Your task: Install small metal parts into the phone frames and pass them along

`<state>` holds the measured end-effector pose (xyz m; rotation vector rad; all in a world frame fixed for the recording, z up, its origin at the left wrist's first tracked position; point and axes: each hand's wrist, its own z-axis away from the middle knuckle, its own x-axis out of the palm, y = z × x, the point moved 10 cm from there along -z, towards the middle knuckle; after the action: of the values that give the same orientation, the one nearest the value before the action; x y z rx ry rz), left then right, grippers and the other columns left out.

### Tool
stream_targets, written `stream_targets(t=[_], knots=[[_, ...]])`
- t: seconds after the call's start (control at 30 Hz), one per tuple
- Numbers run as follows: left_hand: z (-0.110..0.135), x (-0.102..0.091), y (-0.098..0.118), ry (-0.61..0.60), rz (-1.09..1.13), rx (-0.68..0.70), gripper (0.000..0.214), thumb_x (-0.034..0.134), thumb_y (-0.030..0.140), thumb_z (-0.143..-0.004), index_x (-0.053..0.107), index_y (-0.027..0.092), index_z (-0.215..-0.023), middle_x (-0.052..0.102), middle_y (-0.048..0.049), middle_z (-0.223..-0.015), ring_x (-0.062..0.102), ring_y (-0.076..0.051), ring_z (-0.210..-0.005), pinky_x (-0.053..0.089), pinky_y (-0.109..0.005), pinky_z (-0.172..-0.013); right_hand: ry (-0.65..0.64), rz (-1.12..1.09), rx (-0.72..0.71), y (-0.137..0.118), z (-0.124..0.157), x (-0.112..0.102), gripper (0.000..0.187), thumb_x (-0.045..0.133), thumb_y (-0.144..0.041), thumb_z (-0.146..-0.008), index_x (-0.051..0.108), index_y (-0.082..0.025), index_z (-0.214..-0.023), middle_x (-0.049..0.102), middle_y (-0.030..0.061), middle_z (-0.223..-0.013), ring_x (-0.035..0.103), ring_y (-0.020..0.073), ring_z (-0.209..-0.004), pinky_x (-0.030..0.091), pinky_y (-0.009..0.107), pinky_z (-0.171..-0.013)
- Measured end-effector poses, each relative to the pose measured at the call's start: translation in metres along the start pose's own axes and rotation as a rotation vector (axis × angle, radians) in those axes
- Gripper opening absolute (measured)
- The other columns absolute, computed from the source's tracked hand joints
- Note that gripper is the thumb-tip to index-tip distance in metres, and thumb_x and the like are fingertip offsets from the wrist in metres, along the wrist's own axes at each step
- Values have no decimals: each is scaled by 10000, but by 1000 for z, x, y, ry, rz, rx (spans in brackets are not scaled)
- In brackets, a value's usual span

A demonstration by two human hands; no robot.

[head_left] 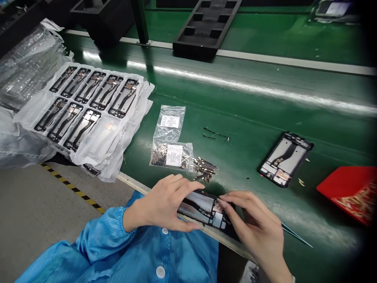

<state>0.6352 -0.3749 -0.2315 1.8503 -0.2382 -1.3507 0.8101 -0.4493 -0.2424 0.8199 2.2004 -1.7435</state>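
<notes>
A phone mid-frame (203, 206) with a black flex cable down its middle is at the table's near edge. My left hand (165, 202) grips its left part, thumb on the near side and fingers on the far side. At the right end of the frame, my right hand (256, 224) has thumb and forefinger pinched together, touching it near a copper-coloured patch. What lies between those fingertips is hidden. Blue-green tweezers (297, 236) stick out from behind my right hand; I cannot tell if it holds them. Small flex cables (205, 169) lie in a pile just beyond the frame.
Two labelled plastic bags (169, 122) lie left of centre. A second phone mid-frame (287, 157) and a red box (349, 188) are to the right. A white tray (103, 143) of mid-frames overhangs the left edge. A black foam tray (196, 43) sits on the far ledge.
</notes>
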Motion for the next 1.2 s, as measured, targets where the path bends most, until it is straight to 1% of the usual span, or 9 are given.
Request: stream_targets(t=[0.1, 0.27, 0.43, 0.63, 0.8, 0.9, 0.97, 1.07, 1.2], knots=[[-1, -5, -5, 93, 33, -31, 702, 731, 667, -917, 558, 184, -1396, 766, -90, -1103, 692, -244, -912, 524, -391, -823, -11, 33, -106, -12, -2, 1, 223, 713, -75, -963, 767, -266, -1065, 731, 51, -992, 724, 213, -844, 581, 351, -736], [2, -13, -15, 329, 61, -89, 178, 660, 381, -1057, 670, 206, -1087, 805, -31, -962, 680, -187, -801, 487, -358, -767, -39, -29, -202, -22, -2, 6, 283, 675, 8, -943, 733, -229, -1088, 709, 64, -975, 708, 209, -846, 581, 350, -734], [9, -17, -16, 499, 99, -59, 122, 695, 301, -1020, 673, 224, -927, 829, 2, -877, 656, -182, -806, 463, -378, -788, -31, -68, -149, -21, 2, 6, 284, 698, 12, -920, 727, -227, -1070, 686, 76, -984, 691, 227, -867, 574, 367, -736], [20, 0, -21, 477, -59, -37, 253, 613, 207, -994, 662, 259, -751, 853, 55, -896, 580, -218, -833, 416, -448, -849, -25, -213, 55, -11, 3, 12, 183, 731, -65, -942, 720, -245, -972, 667, 62, -936, 673, 206, -806, 555, 317, -664], [29, -8, -4, 577, -94, 167, 229, 604, 136, -1010, 753, 304, -966, 851, 58, -1027, 523, -208, -856, 387, -403, -814, -12, -249, 136, 2, 11, 20, 154, 700, -141, -996, 691, -253, -1103, 677, 59, -995, 696, 196, -892, 594, 277, -735], [26, -16, 6, 578, -69, 228, 322, 573, 98, -1019, 778, 299, -1164, 831, 8, -1030, 497, -199, -854, 415, -355, -769, -192, -83, 44, -7, 14, 32, 294, 652, -173, -1043, 645, -263, -1323, 719, 68, -1125, 718, 188, -987, 596, 279, -866], [22, -19, 9, 545, -56, 234, 357, 568, 55, -1010, 783, 297, -1161, 818, 0, -1012, 516, -197, -878, 434, -343, -781, -338, -11, -10, -13, 13, 38, 254, 586, -175, -1081, 644, -271, -1310, 733, 46, -1100, 722, 166, -949, 581, 265, -855], [17, -18, 1, 480, -71, 131, 383, 651, 133, -1012, 713, 306, -1349, 774, -51, -1243, 584, -244, -1127, 484, -405, -985, -380, 60, -15, -10, -4, 17, 177, 526, -214, -1111, 675, -263, -1191, 732, 15, -973, 703, 145, -818, 557, 249, -762], [25, -23, -26, 561, -41, -75, 576, 670, 245, -1018, 497, 239, -1568, 586, -163, -1505, 517, -321, -1396, 458, -504, -1160, 12, 226, 174, 36, -65, -80, 202, 664, -406, -1027, 736, -224, -1077, 733, 44, -924, 664, 185, -773, 548, 286, -730]])
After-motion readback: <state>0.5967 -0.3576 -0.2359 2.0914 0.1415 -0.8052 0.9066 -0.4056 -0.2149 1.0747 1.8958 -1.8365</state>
